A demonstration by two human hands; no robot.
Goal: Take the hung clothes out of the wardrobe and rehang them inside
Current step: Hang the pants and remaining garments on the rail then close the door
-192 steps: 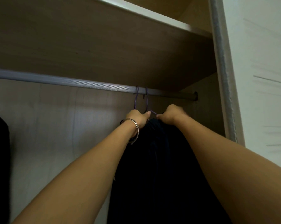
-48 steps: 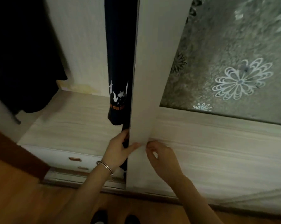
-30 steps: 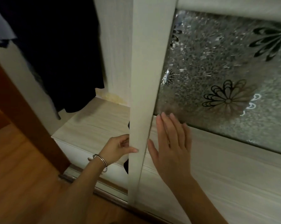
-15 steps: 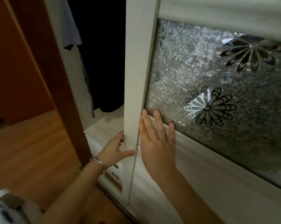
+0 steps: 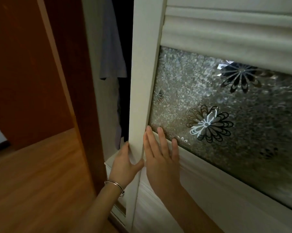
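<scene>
The white sliding wardrobe door has a frosted glass panel with flower patterns. My left hand, a bangle on its wrist, grips the door's left edge, thumb on the front. My right hand presses flat on the door face, fingers straight, reaching the glass. Through the narrow gap left of the door hang a grey-blue garment and a dark garment.
A brown wooden panel stands just left of the wardrobe opening. The wooden floor spreads at lower left. A drawer front shows below the gap. The wardrobe's white side wall borders the gap.
The door has slid further left and the opening has narrowed to a slit. Both hands moved left with it, keeping their hold and flat press. Earlier, both hands were at the hangers on the rail.
</scene>
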